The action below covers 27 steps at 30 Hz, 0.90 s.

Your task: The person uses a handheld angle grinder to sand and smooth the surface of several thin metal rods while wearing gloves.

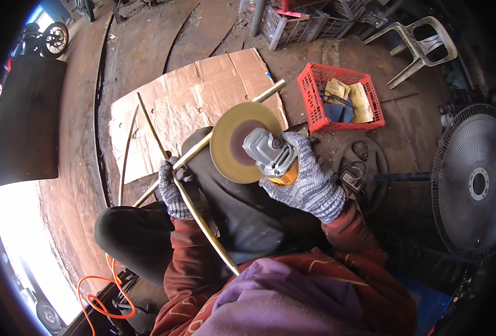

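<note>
My right hand [310,185], in a grey knit glove, grips an angle grinder [270,150] with a silver head and a yellow body. Its large yellowish disc [221,147] lies over or close to a long gold-toned metal tube [270,92]; I cannot tell whether they touch. My left hand [174,193], gloved alike, is closed around the metal tubes where that one crosses a second long tube [206,231]. This second tube runs back toward my chest. A thinner bar [127,151] slants down at the left, partly over the cardboard. My knees lie beneath the tubes.
Flattened cardboard [169,95] covers the floor ahead. To its right stand a red crate [309,115] holding sandpaper-like sheets, a plastic chair [418,47] and a floor fan [463,185]. Grey crates [281,31] stand behind. An orange hose [105,311] coils at lower left.
</note>
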### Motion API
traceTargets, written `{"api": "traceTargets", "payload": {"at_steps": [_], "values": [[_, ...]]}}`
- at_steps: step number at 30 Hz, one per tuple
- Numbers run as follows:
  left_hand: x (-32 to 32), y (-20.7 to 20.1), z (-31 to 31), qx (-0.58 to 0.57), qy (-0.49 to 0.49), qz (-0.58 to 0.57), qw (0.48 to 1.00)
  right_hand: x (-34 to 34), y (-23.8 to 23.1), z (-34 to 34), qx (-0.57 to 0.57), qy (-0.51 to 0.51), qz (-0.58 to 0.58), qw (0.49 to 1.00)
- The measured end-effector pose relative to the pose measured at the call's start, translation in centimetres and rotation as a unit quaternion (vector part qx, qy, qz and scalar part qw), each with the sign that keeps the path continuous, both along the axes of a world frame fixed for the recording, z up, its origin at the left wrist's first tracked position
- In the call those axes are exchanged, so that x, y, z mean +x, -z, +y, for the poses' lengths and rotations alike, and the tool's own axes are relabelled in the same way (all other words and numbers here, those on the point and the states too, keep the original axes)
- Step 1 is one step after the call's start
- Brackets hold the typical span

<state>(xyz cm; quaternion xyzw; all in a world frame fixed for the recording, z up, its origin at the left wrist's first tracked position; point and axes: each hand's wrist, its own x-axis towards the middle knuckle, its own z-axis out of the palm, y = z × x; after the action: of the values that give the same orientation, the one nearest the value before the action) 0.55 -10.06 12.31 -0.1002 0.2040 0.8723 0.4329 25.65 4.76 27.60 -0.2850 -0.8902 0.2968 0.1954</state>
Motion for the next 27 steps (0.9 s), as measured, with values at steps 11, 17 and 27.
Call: {"api": "traceTargets", "payload": {"at_steps": [11, 17, 27], "values": [[0.2, -0.3, 0.4, -0.014, -0.002, -0.022, 1.000, 0.5, -0.8, 0.6, 0.041, 0.038, 0.015, 0.998], [-0.5, 1.4, -0.2, 0.048, 0.018, -0.004, 0.999, 0.5, -0.1, -0.5, 0.010, 0.030, -0.048, 0.998], [-0.5, 1.2, -0.3, 0.042, 0.023, -0.017, 0.999, 1.2, -0.6, 1.4, 0.032, 0.079, 0.014, 0.996]]}}
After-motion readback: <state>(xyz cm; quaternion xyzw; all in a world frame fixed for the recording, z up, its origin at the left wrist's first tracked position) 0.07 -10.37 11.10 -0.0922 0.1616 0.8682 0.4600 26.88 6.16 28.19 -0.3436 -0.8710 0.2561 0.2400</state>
